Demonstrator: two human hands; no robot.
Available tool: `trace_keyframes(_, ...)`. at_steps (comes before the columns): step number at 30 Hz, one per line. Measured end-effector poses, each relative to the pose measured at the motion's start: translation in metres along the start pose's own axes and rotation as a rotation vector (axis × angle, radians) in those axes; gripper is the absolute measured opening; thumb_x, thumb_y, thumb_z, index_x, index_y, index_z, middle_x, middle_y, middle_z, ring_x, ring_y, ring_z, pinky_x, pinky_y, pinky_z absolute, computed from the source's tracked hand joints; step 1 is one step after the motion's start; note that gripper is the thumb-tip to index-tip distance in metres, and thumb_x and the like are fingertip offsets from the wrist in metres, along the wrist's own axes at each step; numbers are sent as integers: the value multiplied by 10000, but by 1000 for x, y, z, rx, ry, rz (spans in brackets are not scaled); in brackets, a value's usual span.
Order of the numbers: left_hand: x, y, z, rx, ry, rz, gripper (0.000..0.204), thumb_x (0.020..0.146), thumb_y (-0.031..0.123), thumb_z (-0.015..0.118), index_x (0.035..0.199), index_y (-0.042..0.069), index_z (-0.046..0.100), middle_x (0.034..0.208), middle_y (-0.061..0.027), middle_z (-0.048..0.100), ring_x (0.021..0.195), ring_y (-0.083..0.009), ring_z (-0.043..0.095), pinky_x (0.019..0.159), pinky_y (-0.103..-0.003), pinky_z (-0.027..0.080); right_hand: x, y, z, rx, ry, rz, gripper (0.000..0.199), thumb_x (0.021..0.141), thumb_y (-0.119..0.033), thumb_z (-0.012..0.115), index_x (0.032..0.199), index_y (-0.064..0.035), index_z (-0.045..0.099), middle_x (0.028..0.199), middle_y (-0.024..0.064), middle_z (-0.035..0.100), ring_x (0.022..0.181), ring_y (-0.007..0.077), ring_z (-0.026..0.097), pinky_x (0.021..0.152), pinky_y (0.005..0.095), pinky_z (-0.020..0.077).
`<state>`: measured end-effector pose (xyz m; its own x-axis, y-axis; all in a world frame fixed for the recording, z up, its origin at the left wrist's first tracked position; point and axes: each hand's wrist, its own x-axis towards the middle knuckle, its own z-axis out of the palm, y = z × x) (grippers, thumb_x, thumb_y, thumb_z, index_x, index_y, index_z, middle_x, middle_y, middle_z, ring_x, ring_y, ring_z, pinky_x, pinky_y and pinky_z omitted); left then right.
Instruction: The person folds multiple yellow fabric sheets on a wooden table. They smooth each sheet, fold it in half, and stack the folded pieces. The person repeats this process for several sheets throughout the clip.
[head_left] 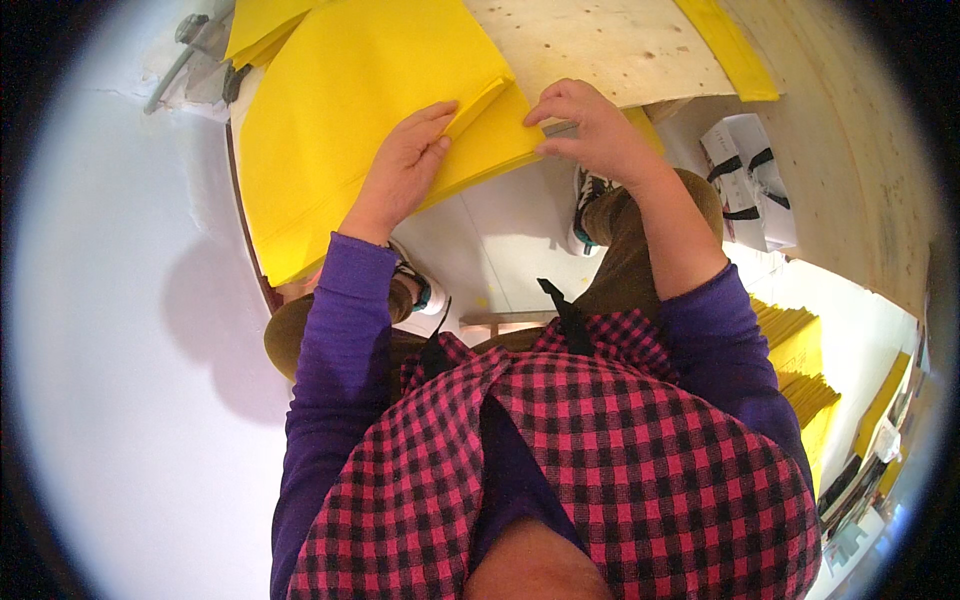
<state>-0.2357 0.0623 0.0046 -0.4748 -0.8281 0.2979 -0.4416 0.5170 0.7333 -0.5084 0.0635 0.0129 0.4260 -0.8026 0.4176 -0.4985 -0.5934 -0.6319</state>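
Observation:
A large yellow sheet of soft, felt-like material (350, 110) lies on the board in front of me, with more yellow layers under it. Along its right side runs a narrow folded strip (480, 107). My left hand (405, 165) rests on the sheet beside that strip, fingers stretched out and thumb at the strip's near end. Over the right edge of the yellow layers is my right hand (595, 130), its thumb and forefinger apart. A small grey piece (562, 129) shows between those fingers; I cannot tell what it is.
Pale plywood (610, 45) extends beyond the sheets, with a yellow strip (730, 45) at its far right. A white bag with black straps (750, 185) stands at the right. Stacked yellow pieces (800, 360) are lower right. A grey metal fitting (200, 40) is at far left.

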Motion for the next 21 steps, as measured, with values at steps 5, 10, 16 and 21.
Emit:
trace_keyframes(5,1,0,0,-6,-10,2,306,894,62,530,1180,-36,570,1277,-171,558,1196,-317,509,1029,-357,379,4,6,6,-10,-65,64,148,721,-103,715,851,-70,651,918,63,583,957,244,559,860,325,448)
trace_keyframes(10,2,2,-1,-5,-20,3,309,893,61,525,1181,-43,565,1276,-177,557,1197,-321,507,1030,-358,377,6,5,7,-28,-55,20,146,719,-130,719,829,-71,642,932,70,584,968,263,551,867,350,452)
trace_keyframes(16,1,2,-1,5,-16,13,311,896,70,521,1183,-44,563,1276,-181,555,1197,-326,505,1031,-362,375,4,-1,0,7,-135,-23,234,673,-71,747,874,-83,628,1021,52,557,1030,248,532,904,339,439)
trace_keyframes(21,0,2,-1,12,-10,10,313,898,74,526,1188,-38,563,1278,-176,554,1196,-322,506,1031,-361,375,5,0,3,18,-144,-24,207,691,-44,728,870,-76,628,1012,49,561,1010,231,543,885,318,443)
